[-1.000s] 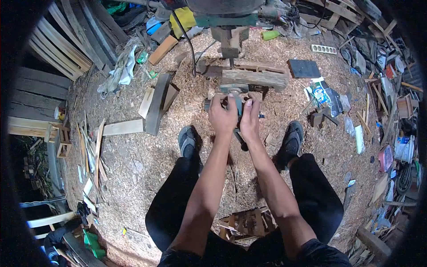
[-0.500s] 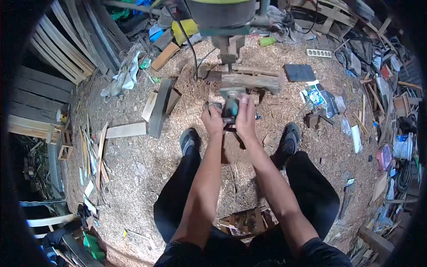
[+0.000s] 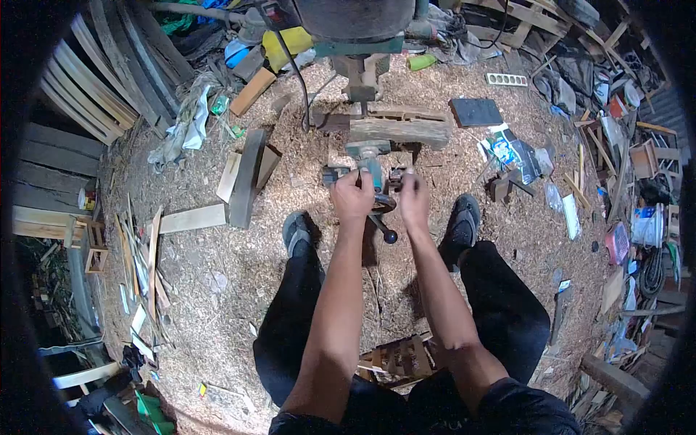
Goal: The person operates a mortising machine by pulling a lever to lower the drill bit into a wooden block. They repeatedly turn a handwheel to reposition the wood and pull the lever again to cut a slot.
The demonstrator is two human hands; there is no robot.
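Between my hands is a green machine base with a dark handwheel (image 3: 385, 204) and a lever ending in a black ball knob (image 3: 391, 236). My left hand (image 3: 352, 196) has its fingers curled at the wheel's left side, against the green body; its grip is partly hidden. Just right of the wheel, my right hand (image 3: 414, 197) is beside a small dark metal part (image 3: 396, 177); its fingertips are blurred. Beyond them a rough wooden beam (image 3: 400, 131) lies crosswise on the machine, under its vertical tool (image 3: 363, 90).
The machine's large head (image 3: 355, 20) overhangs the beam. Planks (image 3: 249, 177) lie left on shavings, and a dark flat block (image 3: 475, 112) sits right. A cable (image 3: 299, 80) hangs beside the machine. Both feet (image 3: 299, 232) stand astride the work; offcuts (image 3: 148, 261) are scattered left.
My hands have moved apart, with the right one shifting rightward off the middle. The handwheel and ball-knob lever now show between them. The camera view has shifted slightly.
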